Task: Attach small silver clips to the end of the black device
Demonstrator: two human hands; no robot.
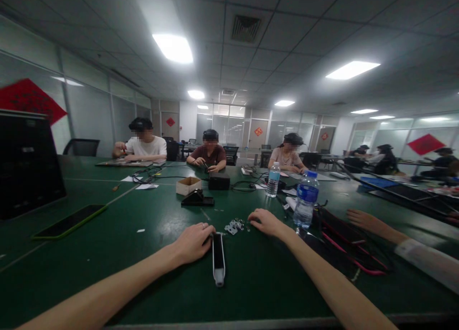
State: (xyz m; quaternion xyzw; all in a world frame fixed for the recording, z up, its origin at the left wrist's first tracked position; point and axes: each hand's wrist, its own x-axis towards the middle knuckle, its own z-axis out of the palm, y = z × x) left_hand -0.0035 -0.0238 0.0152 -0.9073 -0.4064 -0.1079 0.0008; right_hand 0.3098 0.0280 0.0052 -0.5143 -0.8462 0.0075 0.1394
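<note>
My left hand (195, 241) rests on the green table with its fingers bent together at the far end of a slim white casing (219, 272). The casing lies lengthwise towards me, with a long dark recess and a narrower near end. Whatever the left fingertips pinch is too small to make out. Just to the right is a loose pile of small silvery metal parts (234, 226). Beside that pile my right hand (267, 222) is lowered to the table, fingers curved and slightly apart; nothing shows in them. A few tiny pieces lie near its fingertips.
Ahead stand an open cardboard box (188, 186), a black holder (197, 198) and a black box (219, 181). Two water bottles (306, 201) and a dark pink-edged pouch (353, 246) are right. A green-edged phone (70, 221) lies left. Another person's hand (369, 225) reaches in; several people sit beyond.
</note>
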